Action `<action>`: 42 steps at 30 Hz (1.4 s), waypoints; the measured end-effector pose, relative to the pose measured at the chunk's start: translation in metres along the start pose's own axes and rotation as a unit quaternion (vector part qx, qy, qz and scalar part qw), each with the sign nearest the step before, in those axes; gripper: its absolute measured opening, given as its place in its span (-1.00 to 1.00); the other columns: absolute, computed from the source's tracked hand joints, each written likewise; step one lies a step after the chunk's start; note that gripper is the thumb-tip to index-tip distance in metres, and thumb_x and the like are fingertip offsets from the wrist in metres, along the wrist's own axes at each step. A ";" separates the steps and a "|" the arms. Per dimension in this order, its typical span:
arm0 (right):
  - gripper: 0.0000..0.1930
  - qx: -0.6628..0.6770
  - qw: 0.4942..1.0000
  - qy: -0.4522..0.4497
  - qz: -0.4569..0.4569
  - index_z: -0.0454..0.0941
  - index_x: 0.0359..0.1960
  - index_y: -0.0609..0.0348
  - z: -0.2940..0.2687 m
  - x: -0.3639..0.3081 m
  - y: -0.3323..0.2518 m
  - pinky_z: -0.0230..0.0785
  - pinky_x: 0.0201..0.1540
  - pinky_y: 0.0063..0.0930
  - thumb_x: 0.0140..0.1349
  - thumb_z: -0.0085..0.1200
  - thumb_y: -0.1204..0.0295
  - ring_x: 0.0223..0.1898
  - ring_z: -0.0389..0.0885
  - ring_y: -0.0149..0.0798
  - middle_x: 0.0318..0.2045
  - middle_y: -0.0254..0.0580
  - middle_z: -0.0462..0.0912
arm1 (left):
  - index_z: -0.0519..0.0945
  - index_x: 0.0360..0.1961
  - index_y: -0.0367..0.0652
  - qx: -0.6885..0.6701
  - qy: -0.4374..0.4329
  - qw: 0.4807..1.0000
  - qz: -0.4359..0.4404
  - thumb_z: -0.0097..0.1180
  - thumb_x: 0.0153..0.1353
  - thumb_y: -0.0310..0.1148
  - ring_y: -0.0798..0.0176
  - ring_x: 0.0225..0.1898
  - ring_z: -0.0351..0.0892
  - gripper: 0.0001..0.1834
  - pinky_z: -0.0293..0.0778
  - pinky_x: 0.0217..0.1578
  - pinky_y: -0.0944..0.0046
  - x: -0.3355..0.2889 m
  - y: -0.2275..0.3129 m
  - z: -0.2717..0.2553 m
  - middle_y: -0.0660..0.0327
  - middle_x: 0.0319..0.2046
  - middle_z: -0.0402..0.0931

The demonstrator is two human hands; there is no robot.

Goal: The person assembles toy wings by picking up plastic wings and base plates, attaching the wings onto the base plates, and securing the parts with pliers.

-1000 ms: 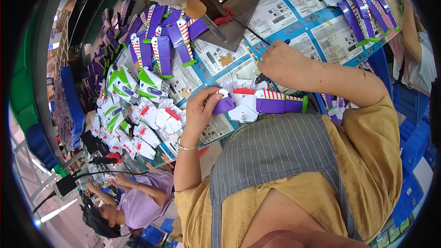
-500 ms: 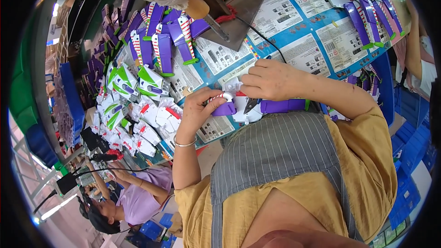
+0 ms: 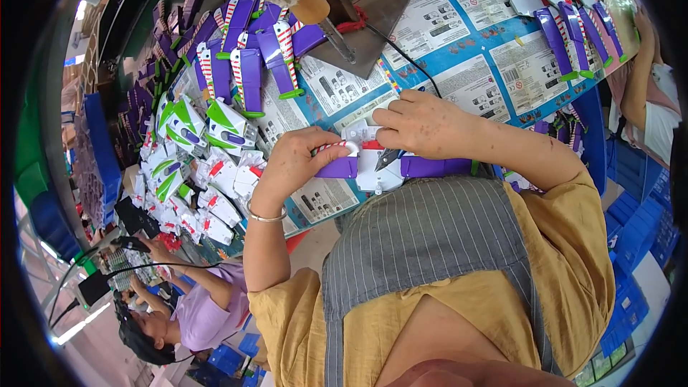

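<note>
A white plastic toy body (image 3: 378, 178) lies at the table's near edge, against my apron, with a purple wing on either side. My left hand (image 3: 288, 161) is closed on the left purple wing (image 3: 340, 169), thumb on top, by its red-and-white striped edge. Over the body's right half, my right hand (image 3: 423, 126) is closed with fingers bent down. From under it juts a dark pointed tool (image 3: 388, 158), its tip over the white body; the rest is hidden by the hand. The right purple wing (image 3: 436, 167) lies just below that hand.
White-and-green toy shells (image 3: 229, 127) and white parts (image 3: 215, 201) are heaped at left, below piled purple wings (image 3: 247, 75). A cloth-wrapped tool (image 3: 315, 11) hangs above a dark plate (image 3: 380, 21). Winged bodies (image 3: 555, 25) lie far right. A co-worker (image 3: 211, 308) sits lower left.
My left hand has shifted slightly left with the wing and the white body. The right hand stays nearly in place, the tool still showing beneath it.
</note>
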State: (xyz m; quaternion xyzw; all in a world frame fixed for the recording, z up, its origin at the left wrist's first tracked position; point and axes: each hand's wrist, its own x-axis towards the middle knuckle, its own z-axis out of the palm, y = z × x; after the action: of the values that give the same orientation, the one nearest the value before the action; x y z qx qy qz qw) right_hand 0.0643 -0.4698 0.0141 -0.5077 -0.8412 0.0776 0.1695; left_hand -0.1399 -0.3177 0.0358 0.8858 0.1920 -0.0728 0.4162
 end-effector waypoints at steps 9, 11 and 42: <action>-0.80 0.070 0.997 -0.008 0.030 0.46 -0.29 0.04 0.003 -0.004 0.003 0.34 -0.21 -0.32 -0.01 0.02 0.45 -0.32 0.51 -0.24 -0.35 -0.24 0.40 | 0.61 -0.30 -0.17 0.050 0.065 0.997 -0.003 0.23 0.01 -0.23 0.12 -0.40 0.52 -0.73 0.38 -0.39 0.21 -0.006 0.002 0.007 0.15 -0.39 0.53; -0.74 0.101 0.993 -0.032 0.046 0.46 -0.23 0.05 0.002 -0.006 0.004 0.34 -0.22 -0.30 -0.04 0.06 0.47 -0.30 0.52 -0.19 -0.34 -0.21 0.41 | 0.59 -0.25 -0.15 0.184 0.213 0.959 0.033 0.25 -0.02 -0.27 0.10 -0.31 0.51 -0.70 0.37 -0.33 0.18 -0.011 0.015 0.008 0.12 -0.28 0.50; -0.87 -0.312 0.895 -0.320 -0.002 0.55 -0.42 0.16 -0.065 0.051 -0.021 0.26 -0.25 -0.32 0.02 0.01 0.41 -0.36 0.53 -0.26 -0.50 -0.27 0.55 | -0.02 0.32 -0.14 -0.714 0.147 0.683 -0.034 -0.47 0.35 0.06 0.14 0.25 0.17 -0.35 0.12 0.23 0.05 -0.029 0.033 0.114 0.12 0.20 0.19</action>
State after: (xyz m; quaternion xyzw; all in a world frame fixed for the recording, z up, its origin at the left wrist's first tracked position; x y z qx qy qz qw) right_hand 0.0491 -0.4378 0.0917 -0.4806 -0.8319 -0.0309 -0.2756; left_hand -0.1501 -0.4324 -0.0058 0.3121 0.2744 0.2035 0.8865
